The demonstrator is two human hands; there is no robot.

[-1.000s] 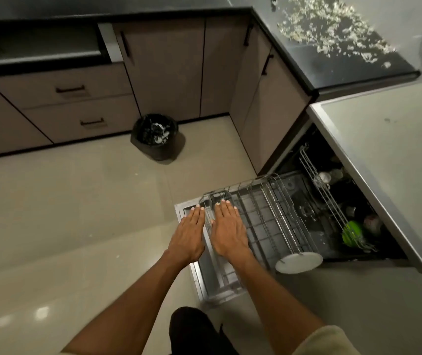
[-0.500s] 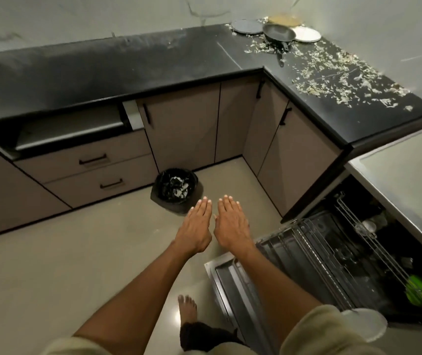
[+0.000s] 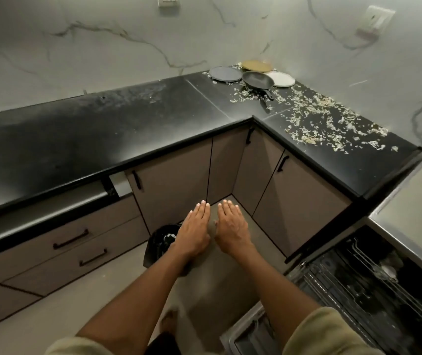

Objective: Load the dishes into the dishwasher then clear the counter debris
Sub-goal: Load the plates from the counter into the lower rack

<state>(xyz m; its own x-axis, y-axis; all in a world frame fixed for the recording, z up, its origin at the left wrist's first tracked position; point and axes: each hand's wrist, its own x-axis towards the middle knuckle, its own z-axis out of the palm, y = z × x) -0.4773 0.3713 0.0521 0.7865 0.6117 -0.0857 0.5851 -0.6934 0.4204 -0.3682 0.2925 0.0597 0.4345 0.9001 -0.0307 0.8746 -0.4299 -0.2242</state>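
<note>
— Hands first: we see our left hand [image 3: 195, 231] and right hand [image 3: 231, 230] stretched out flat, palms down, fingers straight and close together, side by side with a narrow gap between them. Neither one holds or touches anything.

— Where do the dishes sit?

— At one o'clock, in the far corner of the black countertop [image 3: 102, 134]: a dark grey plate [image 3: 225, 74], a tan plate [image 3: 256, 65] against the wall, a white plate [image 3: 283, 78], and a black frying pan [image 3: 257, 80] lying over the middle of them, its handle pointing toward the counter's front edge. Pale debris [image 3: 330, 124] is scattered from the pan along the right-hand run of the counter, nearly out to its end edge at two o'clock.

— And the dishwasher?

— At four o'clock we see the dishwasher [image 3: 373, 285] open, its wire rack [image 3: 353, 288] pulled out over the lowered door, whose corner juts into the floor at five o'clock. Some items sit deep inside; we cannot tell what they are.

— What room is there?

— Bare tile floor [image 3: 51, 311] spreads wide at seven to nine o'clock. A black waste bin [image 3: 162, 239] stands just under our left hand, near the cabinet corner [image 3: 220, 165]. A bare foot [image 3: 170, 320] shows at six o'clock.
</note>
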